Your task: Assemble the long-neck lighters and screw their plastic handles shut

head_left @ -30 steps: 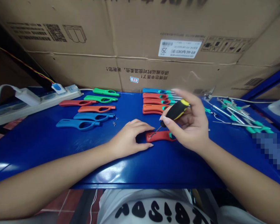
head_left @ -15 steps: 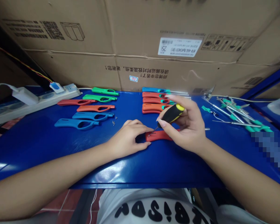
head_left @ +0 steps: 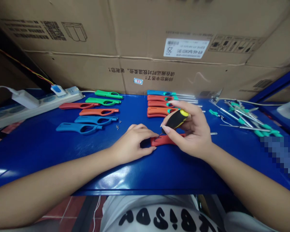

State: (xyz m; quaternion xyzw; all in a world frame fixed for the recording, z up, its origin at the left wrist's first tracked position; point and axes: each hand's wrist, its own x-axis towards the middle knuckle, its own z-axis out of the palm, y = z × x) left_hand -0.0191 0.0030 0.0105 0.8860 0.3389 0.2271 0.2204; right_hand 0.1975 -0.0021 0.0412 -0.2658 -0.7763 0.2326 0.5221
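Observation:
My right hand (head_left: 193, 130) is closed round the black and yellow handle of a screwdriver (head_left: 176, 120), tilted with its tip down on the left end of a red lighter (head_left: 165, 140). That lighter lies flat on the blue table, and my right hand hides its middle. A metal tube end shows to the right of the hand. My left hand (head_left: 136, 141) rests on the table, its thumb and fingers gripping the lighter's left end from both sides. A few small screws (head_left: 117, 127) lie just left of my left hand.
Several lighter shells (head_left: 79, 128) in blue, orange, red and green lie at left, near a white power strip (head_left: 38, 106). Lighters with metal tubes (head_left: 159, 111) are lined up behind my hands. Loose tubes with green parts (head_left: 248, 119) lie at right. A cardboard box (head_left: 140, 38) stands behind.
The screwdriver's handle has shifted slightly left and down with my right hand, its tip staying on the red lighter. My left hand stays in place. The view has shifted slightly.

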